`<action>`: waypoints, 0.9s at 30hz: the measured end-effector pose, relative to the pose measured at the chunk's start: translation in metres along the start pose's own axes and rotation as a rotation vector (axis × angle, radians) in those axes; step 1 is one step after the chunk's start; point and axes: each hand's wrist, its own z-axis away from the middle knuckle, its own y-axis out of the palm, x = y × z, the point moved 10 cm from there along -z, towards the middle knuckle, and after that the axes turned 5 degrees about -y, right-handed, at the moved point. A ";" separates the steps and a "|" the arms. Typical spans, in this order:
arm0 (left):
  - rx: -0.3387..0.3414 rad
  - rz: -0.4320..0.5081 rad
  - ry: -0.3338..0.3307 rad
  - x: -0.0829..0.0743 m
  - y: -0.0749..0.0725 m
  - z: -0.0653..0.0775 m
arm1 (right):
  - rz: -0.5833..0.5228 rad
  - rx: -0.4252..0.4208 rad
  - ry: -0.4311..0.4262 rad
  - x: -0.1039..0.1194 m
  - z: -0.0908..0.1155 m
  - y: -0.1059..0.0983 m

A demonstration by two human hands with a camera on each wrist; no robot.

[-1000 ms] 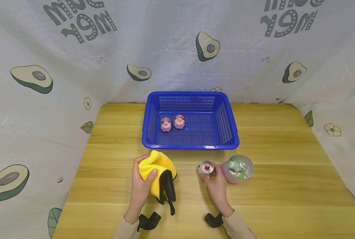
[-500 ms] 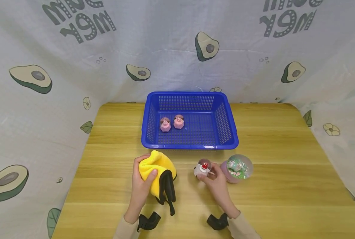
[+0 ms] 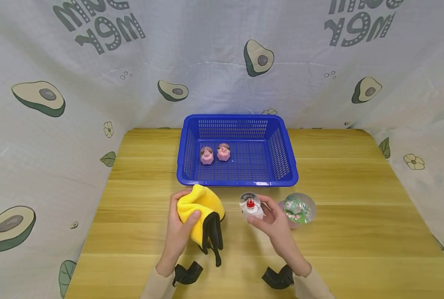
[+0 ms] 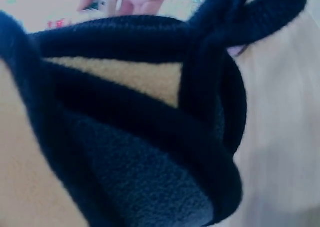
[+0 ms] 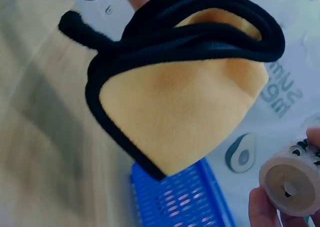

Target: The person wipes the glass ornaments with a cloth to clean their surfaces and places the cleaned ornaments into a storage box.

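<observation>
Seen from the wearer's own viewpoint, with twelve o'clock straight ahead, two bare hands work above a wooden table [image 3: 356, 232]. The right hand [image 3: 278, 224] grasps a small clear snow globe [image 3: 252, 211], white at the base with something red inside, pinched between thumb and fingers. The globe is tilted: its long axis runs from the dome at about eleven o'clock to the base at about five, and the right-wrist view shows the hollow underside, so it appears lifted. The left hand [image 3: 177, 230] grips a bunched yellow cloth [image 3: 201, 207] with black edging, thumb pressed on the near face, a dark loop hanging toward six o'clock. What the coming move seems to turn on is the gap between these two — the cloth lies at nine o'clock from the globe, near but apart, with the right hand nearer the globe. At two o'clock from the right hand sits a larger globe [image 3: 300, 207] with green and pink contents; whether they touch, I cannot tell. A blue basket [image 3: 236, 182] stands beyond both hands, toward twelve — two pink globes [image 3: 207, 156] rest inside, toward its nine o'clock side.
</observation>
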 end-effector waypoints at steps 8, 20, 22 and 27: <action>0.122 -0.003 0.095 -0.017 0.024 -0.003 | 0.024 0.109 -0.092 0.030 -0.007 0.027; 0.220 -0.025 0.215 -0.035 0.048 -0.004 | 0.171 0.319 -0.163 0.038 -0.012 0.058; 0.221 -0.038 0.220 -0.036 0.048 -0.006 | 0.137 0.315 -0.134 0.034 -0.013 0.057; 0.329 -0.131 0.221 -0.035 0.055 -0.005 | 0.109 0.220 -0.004 0.022 -0.016 0.046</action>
